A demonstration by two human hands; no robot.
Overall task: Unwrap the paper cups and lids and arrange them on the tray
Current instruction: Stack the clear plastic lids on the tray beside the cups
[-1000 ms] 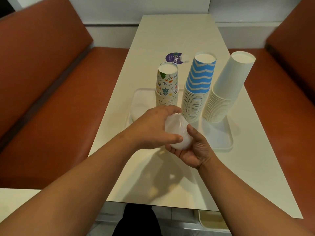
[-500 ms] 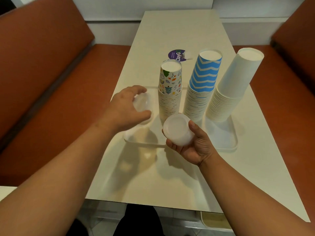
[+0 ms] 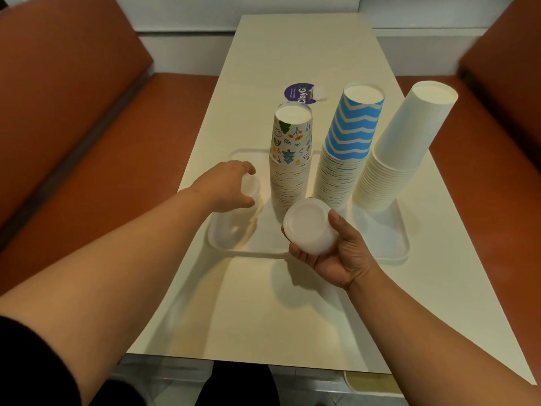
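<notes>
A white tray (image 3: 393, 254) lies on the table and bears three upside-down cup stacks: patterned cups (image 3: 291, 159), blue zigzag cups (image 3: 348, 148) and plain white cups (image 3: 401, 150). My left hand (image 3: 225, 186) reaches over the tray's left end and grips a small stack of translucent lids (image 3: 251, 187) beside the patterned cups. My right hand (image 3: 333, 253) holds another stack of translucent lids (image 3: 308, 227) above the tray's front edge, fingers curled under it.
A purple round label (image 3: 298, 93) with a bit of clear wrap lies on the cream table (image 3: 292, 303) behind the cups. Brown benches (image 3: 102, 159) flank the table on both sides. A pale bin edge (image 3: 369, 382) shows below the table's near edge.
My left hand left the lid stack in my right hand, carried some lids to the tray's left end and lowered them beside the patterned cups. My right hand stayed roughly in place.
</notes>
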